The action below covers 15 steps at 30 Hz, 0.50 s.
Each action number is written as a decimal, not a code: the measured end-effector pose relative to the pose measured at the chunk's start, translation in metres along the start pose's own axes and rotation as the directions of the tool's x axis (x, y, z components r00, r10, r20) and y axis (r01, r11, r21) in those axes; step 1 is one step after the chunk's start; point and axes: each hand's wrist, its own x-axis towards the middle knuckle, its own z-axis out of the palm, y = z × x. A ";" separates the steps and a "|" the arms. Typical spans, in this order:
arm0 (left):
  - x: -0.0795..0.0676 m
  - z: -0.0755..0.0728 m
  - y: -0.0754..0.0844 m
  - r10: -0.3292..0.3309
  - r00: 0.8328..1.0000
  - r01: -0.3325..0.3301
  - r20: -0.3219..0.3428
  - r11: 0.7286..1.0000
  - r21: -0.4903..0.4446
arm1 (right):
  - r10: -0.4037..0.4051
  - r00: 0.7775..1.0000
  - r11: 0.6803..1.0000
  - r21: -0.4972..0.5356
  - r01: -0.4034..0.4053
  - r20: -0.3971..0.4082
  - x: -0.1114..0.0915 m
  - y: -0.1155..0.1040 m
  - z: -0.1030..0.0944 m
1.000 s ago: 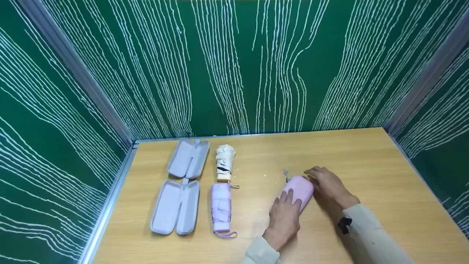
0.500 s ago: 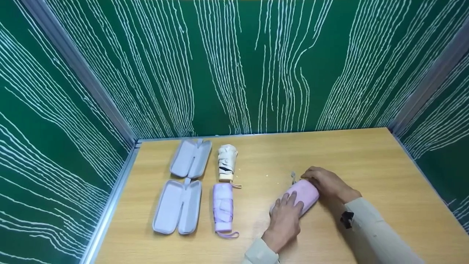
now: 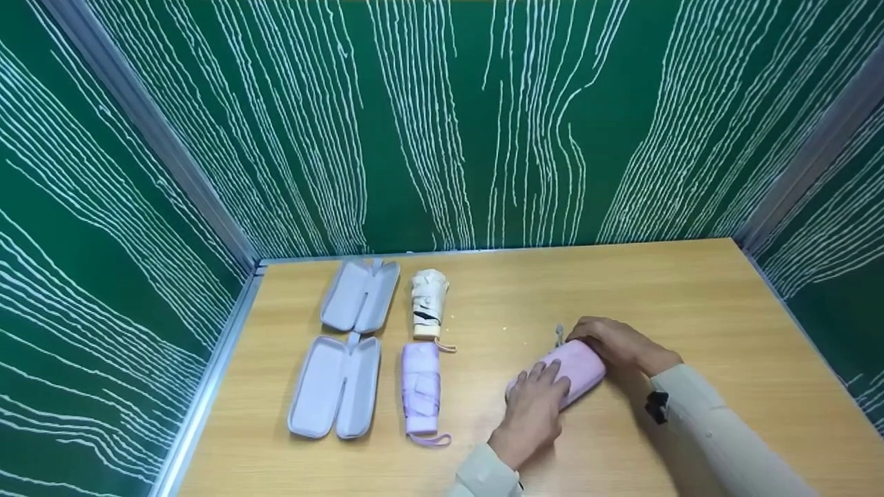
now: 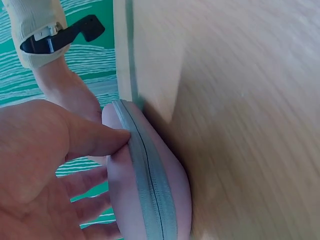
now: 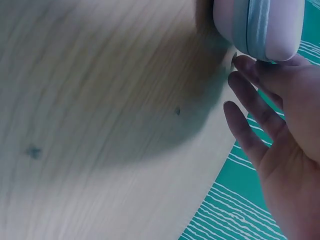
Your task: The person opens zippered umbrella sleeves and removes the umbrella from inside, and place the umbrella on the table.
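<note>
Judge the pink case (image 3: pixel 585 367), rightward on the table (image 3: pixel 621 283), light and semi-stiff, best held across its sides, clamped in the left hand (image 3: pixel 529 413), met at one end by the right hand (image 3: pixel 618 343) (pinching or not, cannot tell).

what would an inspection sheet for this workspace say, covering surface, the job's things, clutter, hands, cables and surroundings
surface: wood-look table, a few small pale specks on it
job's things: pink case lying flat, its grey zip looks closed where visible
clutter: two open grey cases, a white umbrella and a lilac umbrella, both folded, left of the pink case
left hand: holds the pink case
right hand: at the pink case's far end, grip unclear
cables: nothing seen
surroundings: green walls with wavy white lines, metal post
</note>
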 end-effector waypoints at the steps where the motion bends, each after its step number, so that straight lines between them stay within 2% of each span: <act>1: 0.000 0.000 0.000 0.003 1.000 -0.003 0.009 1.000 -0.001 | 0.015 1.000 1.000 0.000 -0.015 0.009 0.001 0.000 0.000; 2: 0.001 -0.001 -0.001 0.005 1.000 -0.005 0.018 1.000 -0.003 | 0.027 1.000 1.000 0.013 -0.027 0.015 0.001 0.000 -0.001; 5: 0.001 -0.002 -0.003 0.013 0.999 -0.012 0.040 1.000 -0.015 | -0.065 0.997 0.996 -0.061 0.067 0.036 0.003 0.000 -0.001; 7: 0.001 -0.002 -0.004 0.022 0.999 -0.022 0.049 1.000 -0.017 | -0.209 0.976 0.965 -0.151 0.215 0.054 0.004 0.001 -0.001; 9: 0.000 -0.003 -0.006 0.033 0.998 -0.031 0.056 0.999 -0.025 | -0.313 0.947 0.925 -0.202 0.321 0.072 0.004 0.001 -0.001; 11: 0.000 -0.004 -0.007 0.045 0.997 -0.044 0.062 0.999 -0.028 | -0.365 0.928 0.904 -0.209 0.374 0.082 0.004 0.000 -0.001; 12: 0.000 -0.004 -0.008 0.051 0.996 -0.049 0.069 0.998 -0.033 | -0.412 0.906 0.872 -0.249 0.422 0.091 0.004 0.000 -0.002; 15: 0.000 -0.004 -0.011 0.062 0.994 -0.058 0.090 0.997 -0.043 | -0.417 0.901 0.870 -0.237 0.433 0.117 0.003 0.000 -0.003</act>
